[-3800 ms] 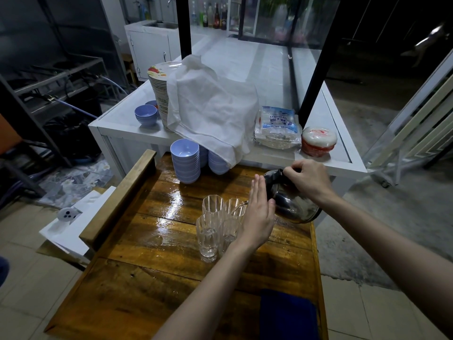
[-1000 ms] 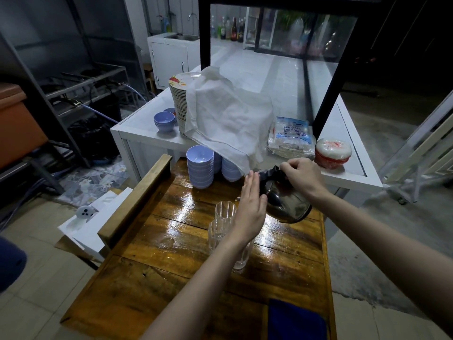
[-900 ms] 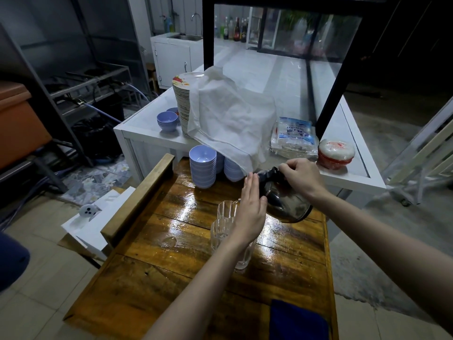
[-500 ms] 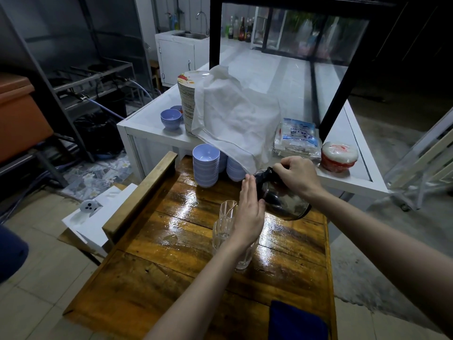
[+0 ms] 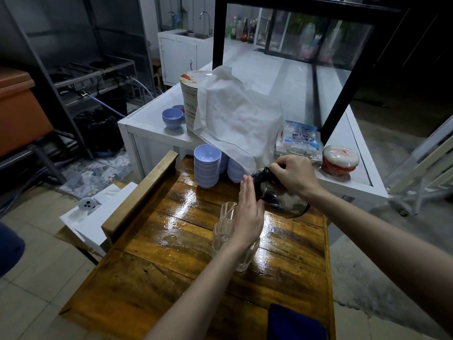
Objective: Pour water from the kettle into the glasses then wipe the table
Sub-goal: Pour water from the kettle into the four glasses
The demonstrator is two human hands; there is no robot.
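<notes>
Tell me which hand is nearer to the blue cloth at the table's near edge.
Left. The left hand stands flat beside the glasses, mid-table, closer to the blue cloth. The right hand grips the kettle farther back, near the white counter.

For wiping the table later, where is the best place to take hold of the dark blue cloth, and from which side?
Grip the dark blue cloth at its far edge, coming from above. It lies flat at the near right corner of the wet wooden table, its near part out of frame, so pinching that visible edge probably lifts it most easily.
</notes>
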